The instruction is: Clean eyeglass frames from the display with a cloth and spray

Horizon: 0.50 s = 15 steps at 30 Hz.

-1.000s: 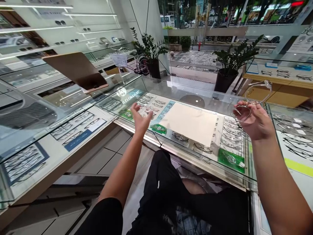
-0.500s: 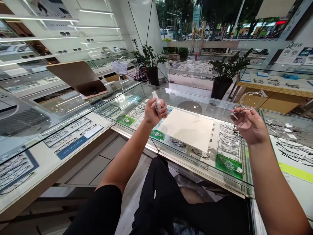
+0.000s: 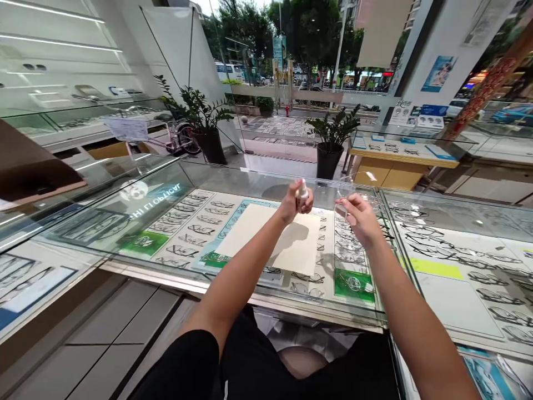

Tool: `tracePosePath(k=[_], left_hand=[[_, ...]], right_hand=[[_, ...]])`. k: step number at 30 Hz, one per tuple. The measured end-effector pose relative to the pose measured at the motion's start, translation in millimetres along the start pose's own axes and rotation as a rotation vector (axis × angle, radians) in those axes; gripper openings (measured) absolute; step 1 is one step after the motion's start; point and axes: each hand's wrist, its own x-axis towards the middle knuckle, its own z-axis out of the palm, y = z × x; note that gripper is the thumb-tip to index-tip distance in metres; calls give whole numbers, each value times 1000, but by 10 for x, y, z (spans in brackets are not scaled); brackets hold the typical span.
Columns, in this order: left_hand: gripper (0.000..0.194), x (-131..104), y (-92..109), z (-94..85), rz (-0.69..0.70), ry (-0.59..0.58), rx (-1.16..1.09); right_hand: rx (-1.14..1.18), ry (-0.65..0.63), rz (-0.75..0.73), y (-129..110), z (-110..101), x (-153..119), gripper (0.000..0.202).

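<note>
A small white spray bottle stands upright in my left hand, whose fingers are wrapped round it with the thumb near its top. To its right, my right hand pinches a pair of clear-framed glasses by the frame, tilted up in the air. Bottle and glasses are apart, the bottle's top turned toward the glasses. Below both hands a cream sheet lies on the glass display counter, with a shadow across it.
Inside the counter several rows of glasses lie with green cards. Another glass case adjoins on the right. A brown tilted panel stands at left. Two potted plants are beyond the counter, before the glass front.
My view has turned to the right. The spray bottle in my left hand and the glasses in my right hand have come much closer together.
</note>
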Motion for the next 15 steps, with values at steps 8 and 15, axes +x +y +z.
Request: tracePosePath(k=[8, 15], left_hand=[[74, -59, -432, 79, 45, 204, 227], [72, -55, -501, 65, 73, 190, 231]], right_hand=[[-41, -104, 92, 181, 245, -131, 45], [6, -148, 143, 207, 303, -180, 42]])
